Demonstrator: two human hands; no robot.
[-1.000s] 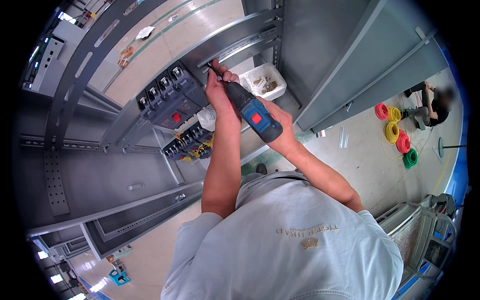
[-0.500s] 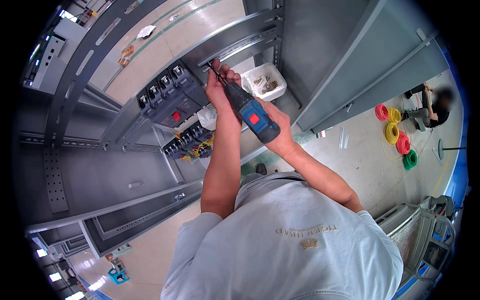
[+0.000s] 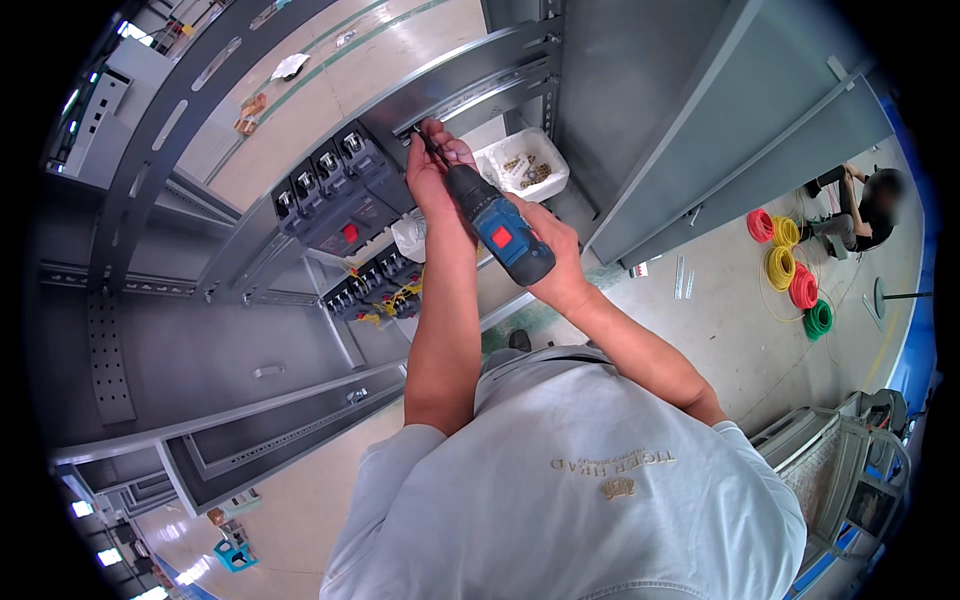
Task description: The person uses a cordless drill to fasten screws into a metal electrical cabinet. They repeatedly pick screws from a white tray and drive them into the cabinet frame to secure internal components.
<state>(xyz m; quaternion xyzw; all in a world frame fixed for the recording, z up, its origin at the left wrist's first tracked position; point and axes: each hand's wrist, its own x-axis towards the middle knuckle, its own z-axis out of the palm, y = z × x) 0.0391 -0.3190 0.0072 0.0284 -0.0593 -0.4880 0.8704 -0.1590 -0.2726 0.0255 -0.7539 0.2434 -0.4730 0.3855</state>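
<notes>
While the bit sits at the rail, these lines hold:

Step in hand: driving a fastener into the grey mounting rail [image 3: 480, 85] with the blue cordless drill [image 3: 500, 232], judged from the pose.
Right hand [image 3: 555, 265]: wrapped around the drill's grip, at about 4 o'clock from the bit tip.
Left hand [image 3: 432, 165]: fingers pinched narrow around the bit near its tip, steadying it against the rail.
Drill position: upper centre of the view, nose pointing toward 11 o'clock.
Doing it well: keep the drill in line with the bit, press firmly, start slowly, and draw the left fingers clear of the spinning bit.
Breakers: black circuit breakers [image 3: 335, 190] at 9 o'clock from the left hand, a red patch on one; a smaller row [image 3: 375, 290] below with yellow tags.
Tray: white plastic tray [image 3: 528, 165] of small brassy hardware, 3 o'clock from the left hand.
Wire coils [image 3: 790, 270]: red, yellow and green, on the floor at 3 o'clock.
Labels: none readable.
</notes>
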